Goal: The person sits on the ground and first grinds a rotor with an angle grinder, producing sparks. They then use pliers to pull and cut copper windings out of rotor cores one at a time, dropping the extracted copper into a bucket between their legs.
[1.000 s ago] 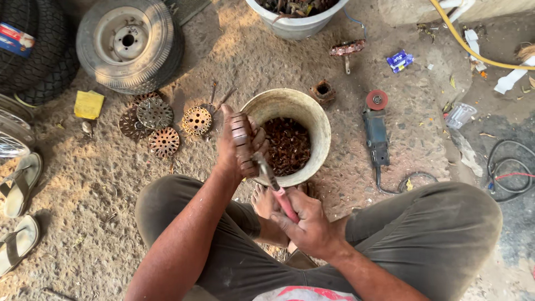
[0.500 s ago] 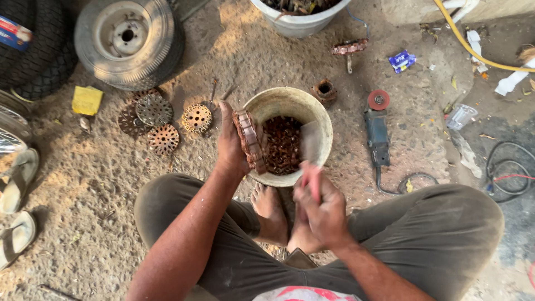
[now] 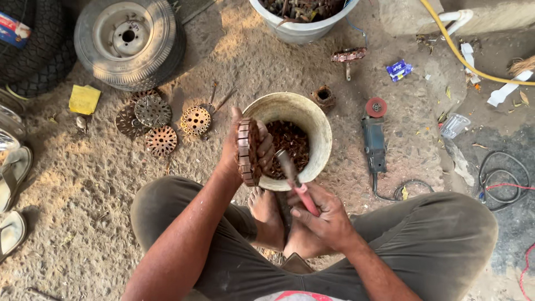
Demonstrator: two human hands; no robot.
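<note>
My left hand (image 3: 241, 149) grips a rusty round slotted metal core (image 3: 248, 151), held on edge over the rim of a dirty white bucket (image 3: 317, 131). The bucket holds reddish-brown scrap bits (image 3: 290, 144). My right hand (image 3: 326, 218) is closed around the red handle of a tool (image 3: 295, 181), whose metal shaft points up toward the core. Both hands are above my crossed legs and bare feet (image 3: 267, 214).
Several rusty perforated discs (image 3: 161, 120) lie on the sandy ground at left, near a small tyre with its wheel (image 3: 131, 39). An angle grinder (image 3: 374, 134) with a cable lies right of the bucket. A second tub (image 3: 304, 17) of scrap stands at the top. Sandals (image 3: 11, 195) sit at far left.
My right hand has brought the red-handled tool back up toward the core, after pulling it down near my knee. The left hand keeps the core over the bucket.
</note>
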